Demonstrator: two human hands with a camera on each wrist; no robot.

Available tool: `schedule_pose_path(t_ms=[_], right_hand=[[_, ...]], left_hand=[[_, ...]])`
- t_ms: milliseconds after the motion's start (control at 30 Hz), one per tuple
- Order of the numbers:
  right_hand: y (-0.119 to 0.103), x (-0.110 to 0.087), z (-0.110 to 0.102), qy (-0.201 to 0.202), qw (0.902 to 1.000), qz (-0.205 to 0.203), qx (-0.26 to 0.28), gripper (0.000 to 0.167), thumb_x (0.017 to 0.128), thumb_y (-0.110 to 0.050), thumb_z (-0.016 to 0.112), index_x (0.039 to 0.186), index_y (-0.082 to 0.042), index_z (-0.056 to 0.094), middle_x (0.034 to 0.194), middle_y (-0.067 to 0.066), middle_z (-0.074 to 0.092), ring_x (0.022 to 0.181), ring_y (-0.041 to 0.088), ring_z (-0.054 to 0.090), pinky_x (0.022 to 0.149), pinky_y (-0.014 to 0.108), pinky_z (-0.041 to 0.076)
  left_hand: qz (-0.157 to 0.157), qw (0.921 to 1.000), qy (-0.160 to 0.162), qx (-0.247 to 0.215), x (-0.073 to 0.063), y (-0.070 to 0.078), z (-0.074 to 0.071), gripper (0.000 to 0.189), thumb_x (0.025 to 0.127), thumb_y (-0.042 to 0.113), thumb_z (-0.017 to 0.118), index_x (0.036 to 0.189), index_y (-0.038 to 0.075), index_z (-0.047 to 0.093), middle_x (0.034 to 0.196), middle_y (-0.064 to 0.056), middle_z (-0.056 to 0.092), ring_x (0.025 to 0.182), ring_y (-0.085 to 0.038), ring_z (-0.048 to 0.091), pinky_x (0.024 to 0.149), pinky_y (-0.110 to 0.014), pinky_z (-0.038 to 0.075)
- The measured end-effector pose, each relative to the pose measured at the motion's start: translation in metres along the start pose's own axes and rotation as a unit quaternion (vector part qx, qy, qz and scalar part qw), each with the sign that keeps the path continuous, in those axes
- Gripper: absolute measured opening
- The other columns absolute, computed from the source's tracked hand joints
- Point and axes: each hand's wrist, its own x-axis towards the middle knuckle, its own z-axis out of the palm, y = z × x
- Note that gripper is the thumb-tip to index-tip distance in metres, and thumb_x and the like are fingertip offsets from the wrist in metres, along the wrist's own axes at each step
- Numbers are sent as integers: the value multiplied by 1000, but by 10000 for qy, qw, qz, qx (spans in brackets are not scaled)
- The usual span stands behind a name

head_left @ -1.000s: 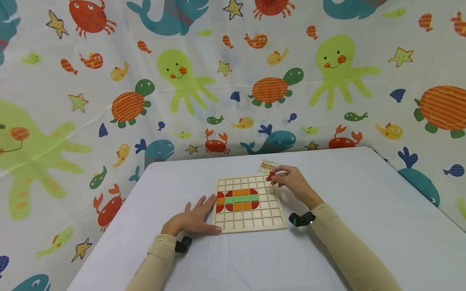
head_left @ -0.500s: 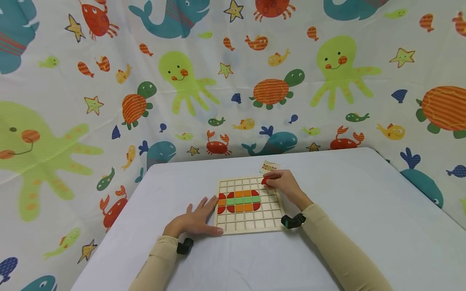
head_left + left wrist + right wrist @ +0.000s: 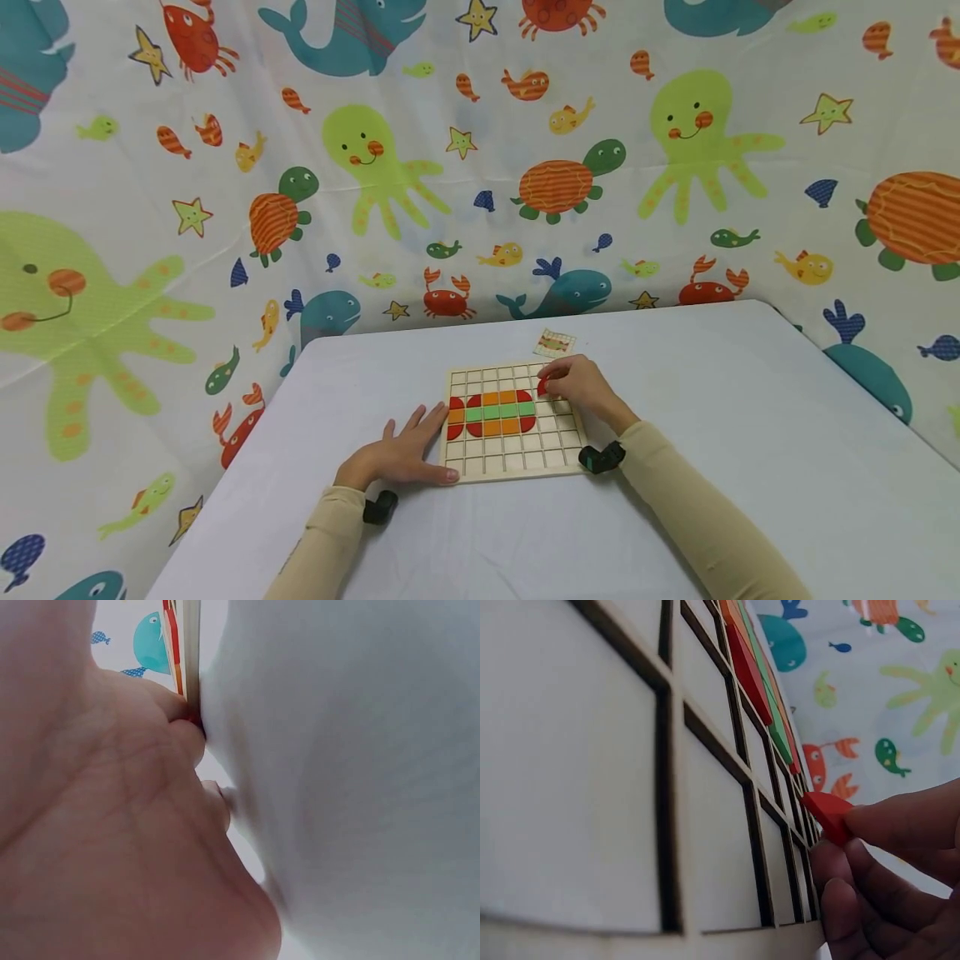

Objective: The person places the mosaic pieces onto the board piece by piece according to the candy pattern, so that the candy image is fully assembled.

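Observation:
A wooden grid board (image 3: 495, 467) lies on the table, with red, orange and green tiles (image 3: 501, 412) set in its left and middle cells. The left hand (image 3: 401, 454) rests at the board's left edge, fingers spread and thumb at the near left corner. In the right hand (image 3: 581, 385), thumb and fingers pinch a red rounded tile (image 3: 829, 814) over the board's upper right cells. That tile is held tilted in the right wrist view. The left wrist view shows mostly the palm (image 3: 120, 802), with the board's edge (image 3: 191, 652) beyond the fingers.
Behind the board lies a small pattern card (image 3: 555, 342) printed with a coloured grid. A white cloth covers the table (image 3: 750, 400). Close behind stands a curtain (image 3: 480, 150) printed with sea animals.
The right hand has moved left and slightly nearer over the board, carrying the red tile from the far right corner to the upper right cells. The left hand has stayed in place.

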Motion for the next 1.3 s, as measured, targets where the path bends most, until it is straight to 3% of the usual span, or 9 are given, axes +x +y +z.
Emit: schedule_pose_path(t_ms=[133,400,1300], right_hand=[[-2,0,2,-55,9995,-82,-289,19,96,-3,72,113,-2,81,104,8,77,96,26,65,88,41,57],[-1,0,7,-128,9986,-152,-487,16,97,-3,72,110,-2,81,102,7,77,96,25,65,92,44,56],[0,-1,7,-37,9965,-276,-785,11,96,-2,75,106,-1,81,97,6,75,91,23,64,88,43,56]], left_hand=[[2,10000,-13,4,-1,0,0,120,84,60,83,173,12,18,179,-10,14,164,-39,2,123,-73,-4],[24,10000,8,1,-2,2,-1,120,84,59,84,173,12,19,179,-11,15,163,-40,3,122,-74,-3],[26,10000,20,-47,-1,3,-1,120,83,58,84,172,11,20,179,-12,15,163,-41,3,121,-76,-4]])
